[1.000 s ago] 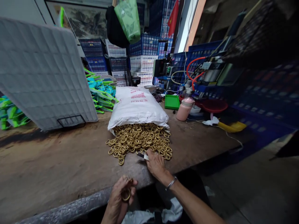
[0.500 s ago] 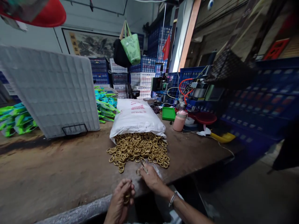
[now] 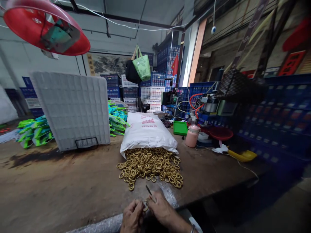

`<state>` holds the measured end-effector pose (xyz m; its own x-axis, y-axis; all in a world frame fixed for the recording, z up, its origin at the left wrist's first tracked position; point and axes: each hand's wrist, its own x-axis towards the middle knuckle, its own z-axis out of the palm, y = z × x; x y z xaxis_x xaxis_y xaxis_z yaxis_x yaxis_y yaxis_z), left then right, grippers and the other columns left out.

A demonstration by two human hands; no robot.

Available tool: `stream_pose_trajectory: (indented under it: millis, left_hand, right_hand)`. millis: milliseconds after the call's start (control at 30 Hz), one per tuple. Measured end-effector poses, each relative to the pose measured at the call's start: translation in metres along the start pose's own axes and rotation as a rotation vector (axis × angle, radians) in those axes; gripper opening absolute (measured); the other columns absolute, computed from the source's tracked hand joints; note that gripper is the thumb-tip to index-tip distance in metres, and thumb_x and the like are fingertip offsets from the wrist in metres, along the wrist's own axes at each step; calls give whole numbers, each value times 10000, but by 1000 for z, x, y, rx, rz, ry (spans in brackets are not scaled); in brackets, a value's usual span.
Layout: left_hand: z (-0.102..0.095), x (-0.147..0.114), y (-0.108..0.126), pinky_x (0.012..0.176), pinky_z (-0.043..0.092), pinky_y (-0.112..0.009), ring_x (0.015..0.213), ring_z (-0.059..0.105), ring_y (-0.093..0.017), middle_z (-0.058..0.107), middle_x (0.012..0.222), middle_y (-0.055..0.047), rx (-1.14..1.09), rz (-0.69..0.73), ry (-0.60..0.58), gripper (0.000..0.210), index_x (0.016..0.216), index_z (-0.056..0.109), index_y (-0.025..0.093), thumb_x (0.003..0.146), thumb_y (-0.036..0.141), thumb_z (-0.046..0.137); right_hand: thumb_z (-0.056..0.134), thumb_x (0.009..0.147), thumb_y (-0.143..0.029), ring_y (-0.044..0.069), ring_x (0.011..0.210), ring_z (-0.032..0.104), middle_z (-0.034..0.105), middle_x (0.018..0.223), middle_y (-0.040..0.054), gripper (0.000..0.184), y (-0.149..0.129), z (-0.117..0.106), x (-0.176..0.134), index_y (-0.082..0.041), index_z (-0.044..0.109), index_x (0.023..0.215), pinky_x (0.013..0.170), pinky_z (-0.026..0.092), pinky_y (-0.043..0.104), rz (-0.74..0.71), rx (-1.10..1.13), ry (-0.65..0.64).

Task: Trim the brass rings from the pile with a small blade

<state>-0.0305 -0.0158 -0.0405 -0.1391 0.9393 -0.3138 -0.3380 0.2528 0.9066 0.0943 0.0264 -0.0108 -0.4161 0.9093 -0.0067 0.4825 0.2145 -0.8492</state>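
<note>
At the table's near edge my two hands meet around one brass-coloured ring. My left hand is closed, with its thumb and fingers pinching the ring from the left. My right hand is closed around a slim, dark-tipped knife-like tool; its tip points up and away from me, and its exact kind is unclear. The right fingers are close against the ring's other side. Beyond them, a heap of similar rings spills from the mouth of a white woven sack. Whatever else my left palm contains is hidden.
To the left stands a grey padded panel beside green and blue plastic pieces. Right of the sack are a green tray, a pink bottle and a yellow scoop. A red lamp shade hangs upper left.
My right hand has drawn back from the edge of the heap toward my left hand, bringing a ring and the tool. The camera view has tilted up and shifted left.
</note>
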Motion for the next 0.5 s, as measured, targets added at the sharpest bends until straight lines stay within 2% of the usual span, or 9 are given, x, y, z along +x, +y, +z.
stream_pose_trajectory:
  millis: [67, 167, 233, 367, 500]
  left_hand:
    - [0, 1, -3, 330, 156, -166, 316, 265, -36, 408, 382, 70, -55, -38, -17, 450, 542, 487, 173, 496, 576, 681]
    - [1, 1, -5, 348, 156, -155, 330, 282, -27, 388, 382, 71, -194, -56, -36, 450, 522, 469, 162, 458, 527, 724]
    - [2, -2, -3, 353, 145, -149, 324, 292, -23, 387, 383, 74, -260, -76, -33, 416, 560, 491, 156, 459, 477, 736]
    - [6, -11, 4, 364, 129, -134, 318, 334, -20, 454, 445, 79, -332, -137, 36, 385, 786, 527, 169, 509, 345, 730]
    - [11, -19, 10, 365, 166, -136, 355, 370, -23, 499, 511, 61, -300, -62, 80, 305, 746, 502, 174, 594, 362, 688]
  right_hand:
    - [408, 726, -153, 123, 645, 501, 544, 681, -3, 127, -5, -2, -6, -186, 503, 805, 589, 354, 203, -70, -161, 0]
    - [419, 672, -97, 146, 783, 535, 599, 846, 8, 364, -8, -3, -14, -225, 478, 1008, 694, 350, 219, -193, -313, -91]
    - [416, 667, -94, 159, 827, 534, 602, 909, 17, 375, -7, -2, -17, -230, 484, 1009, 721, 341, 230, -238, -379, -127]
    - [424, 671, -104, 169, 800, 534, 604, 905, 34, 329, -1, 1, -13, -206, 506, 972, 691, 333, 242, -257, -421, -150]
    - [415, 762, -174, 138, 670, 505, 585, 771, 23, 135, 2, 1, -6, -183, 510, 857, 620, 326, 232, -230, -309, -115]
